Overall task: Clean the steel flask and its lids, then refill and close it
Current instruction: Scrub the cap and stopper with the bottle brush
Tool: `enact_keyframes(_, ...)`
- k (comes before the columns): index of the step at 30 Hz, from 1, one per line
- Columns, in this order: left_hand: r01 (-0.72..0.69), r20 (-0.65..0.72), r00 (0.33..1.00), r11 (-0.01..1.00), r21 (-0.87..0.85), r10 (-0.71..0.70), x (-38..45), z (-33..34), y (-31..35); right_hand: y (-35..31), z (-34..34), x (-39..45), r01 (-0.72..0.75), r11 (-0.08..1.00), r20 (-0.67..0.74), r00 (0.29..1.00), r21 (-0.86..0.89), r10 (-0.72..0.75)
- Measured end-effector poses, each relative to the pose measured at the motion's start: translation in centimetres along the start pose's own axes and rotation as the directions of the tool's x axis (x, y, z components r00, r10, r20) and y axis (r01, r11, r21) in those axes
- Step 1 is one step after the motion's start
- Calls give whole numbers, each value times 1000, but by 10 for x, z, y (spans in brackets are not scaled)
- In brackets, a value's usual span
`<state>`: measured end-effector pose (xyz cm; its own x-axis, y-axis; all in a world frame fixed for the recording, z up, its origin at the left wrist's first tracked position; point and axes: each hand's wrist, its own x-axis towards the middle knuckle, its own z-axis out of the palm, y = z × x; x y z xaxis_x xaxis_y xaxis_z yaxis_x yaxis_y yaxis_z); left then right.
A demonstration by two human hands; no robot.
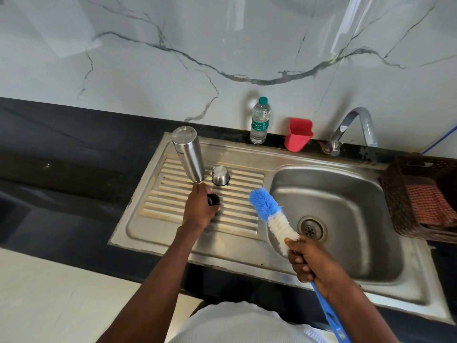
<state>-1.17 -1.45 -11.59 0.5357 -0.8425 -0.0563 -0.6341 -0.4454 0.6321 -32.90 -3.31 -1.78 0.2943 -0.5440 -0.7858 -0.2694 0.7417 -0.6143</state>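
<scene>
The steel flask stands upside down on the ribbed drainboard of the sink. Its steel outer lid sits just to the right of it. My left hand is over the drainboard below the flask, its fingers curled round the small black inner lid. My right hand grips a bottle brush with blue and white bristles and a blue handle. The brush head points up and left, across the edge between drainboard and basin.
The sink basin with its drain lies to the right, the tap behind it. A plastic water bottle and a red holder stand at the back edge. A wicker basket with a checked cloth sits at far right.
</scene>
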Motion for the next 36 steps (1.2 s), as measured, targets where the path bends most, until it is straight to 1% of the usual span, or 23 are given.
enact_keyframes(2, 0, 1, 1000, 999, -48, 0, 0, 0, -6, -1, 0, -1, -1, 1000, 2, 1000, -3, 1)
enact_keyframes(4, 8, -30, 999, 983, -186, -14, 0, 2, -11, -1, 1, -1, -4, 1000, 9, 1000, 2, 4)
enact_keyframes(8, 91, -54, 990, 874, -478, -132, -1, 6, -11, -2, 3, 2, -13, 1000, 30, 999, 3, 13)
enact_keyframes(10, 82, -63, 989, 845, -529, -135, -1, 9, -8, -3, 5, 3, -8, 1000, 40, 999, -4, 8)
enact_keyframes(12, 48, -72, 992, 835, -549, -105, -5, 10, -4, -3, 5, 4, -6, 1000, 52, 999, -6, 6)
enact_keyframes(16, 0, -129, 989, 865, -502, -76, -14, 16, -5, -5, 5, 3, -15, 1000, 48, 999, -1, 15)
enact_keyframes(19, -24, -186, 980, 885, -465, -71, -21, 23, -11, -5, 1, 2, -10, 1000, 7, 1000, -25, 11)
enact_keyframes(21, -44, -191, 981, 906, -422, -42, -22, 25, -12, -6, -1, 4, 7, 994, -75, 997, -105, -15)
enact_keyframes(23, -67, -178, 984, 928, -366, 1, -22, 24, -11, -7, -2, 8, 38, 973, -195, 977, -227, -83)
enact_keyframes(25, -92, -155, 987, 952, -291, 48, -22, 21, -11, -10, -4, 7, 87, 904, -298, 927, -419, -227)
enact_keyframes(26, -105, -142, 987, 963, -249, 72, -22, 20, -10, -11, -6, 6, 101, 837, -333, 886, -538, -322)
enact_keyframes(28, -151, -121, 984, 971, -188, 130, -24, 17, -6, -14, -10, -1, 105, 686, -344, 805, -720, -484)
enact_keyframes(30, -175, -133, 979, 976, -129, 157, -29, 15, -1, -17, -14, -7, 101, 565, -319, 738, -819, -594)
enact_keyframes(31, -170, -168, 974, 981, -90, 153, -33, 15, 3, -19, -16, -10, 79, 535, -325, 718, -841, -616)
enact_keyframes(33, -166, -279, 949, 986, -33, 150, -41, 14, 17, -21, -23, -12, 23, 532, -354, 721, -847, -595)
enact_keyframes(35, -234, -333, 919, 972, -33, 210, -50, 16, 37, -22, -33, -11, 6, 560, -378, 732, -829, -567)
enact_keyframes(36, -291, -320, 910, 956, -45, 263, -53, 18, 49, -22, -40, -10, 21, 569, -381, 722, -822, -577)
